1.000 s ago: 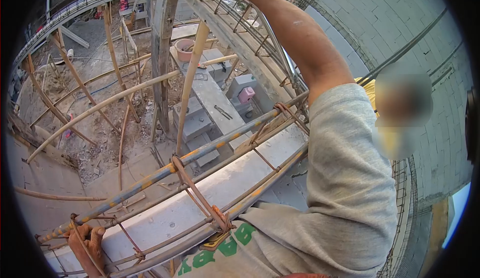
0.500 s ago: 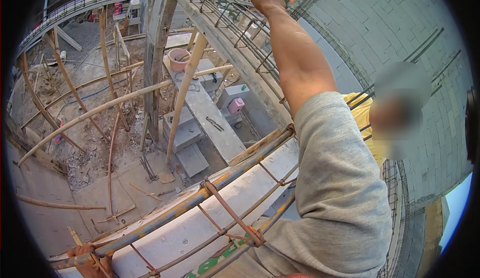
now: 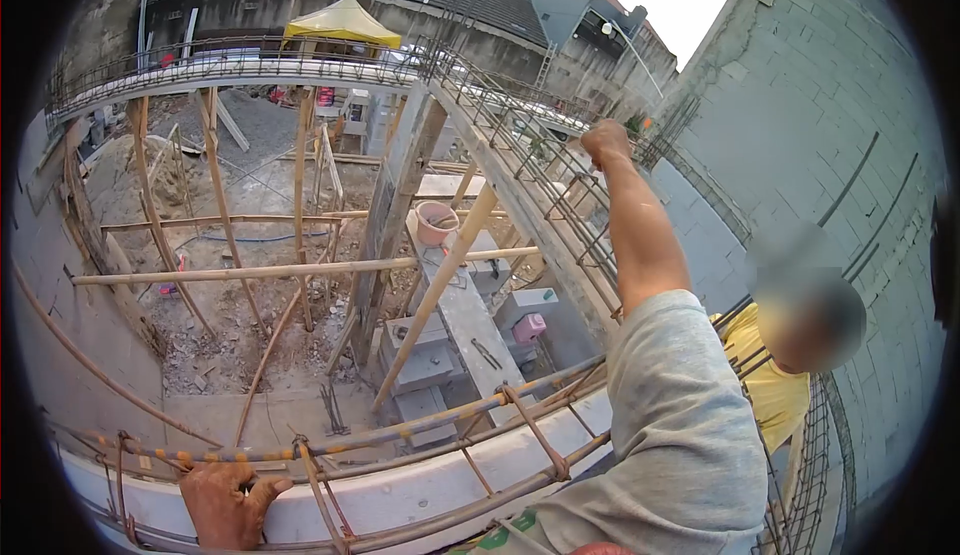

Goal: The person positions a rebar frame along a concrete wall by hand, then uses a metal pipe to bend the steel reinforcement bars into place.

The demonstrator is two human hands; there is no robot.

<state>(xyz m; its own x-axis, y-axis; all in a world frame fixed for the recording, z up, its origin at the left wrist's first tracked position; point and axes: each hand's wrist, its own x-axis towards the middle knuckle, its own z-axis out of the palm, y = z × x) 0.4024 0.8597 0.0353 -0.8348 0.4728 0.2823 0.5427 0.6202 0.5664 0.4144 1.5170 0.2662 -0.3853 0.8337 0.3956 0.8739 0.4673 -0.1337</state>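
Note:
My left hand (image 3: 225, 505) is at the lower left, its fingers curled over a steel bar of the near rebar cage (image 3: 400, 425) and its thumb stretched to the right. This cage, tied with square stirrups, runs along a pale concrete beam (image 3: 420, 503) in front of me. My right arm, in a grey sleeve (image 3: 690, 385), reaches far forward. At its end my right hand (image 3: 607, 143) is closed in a fist over the far rebar cage (image 3: 520, 160), which lies along another beam. What the fist holds, if anything, I cannot tell.
A person in a yellow shirt (image 3: 765, 365) is close on my right, beside a block wall (image 3: 830, 135). Far below are a plank (image 3: 465, 320), a pink bucket (image 3: 436, 223), a pink jug (image 3: 528, 328) and grey blocks (image 3: 420, 360). Bamboo poles (image 3: 250, 273) cross the drop.
The view has tilted up, bringing roofs and a yellow canopy into sight. My left hand has shifted right along the near cage. My right arm remains stretched forward, with the fist closed.

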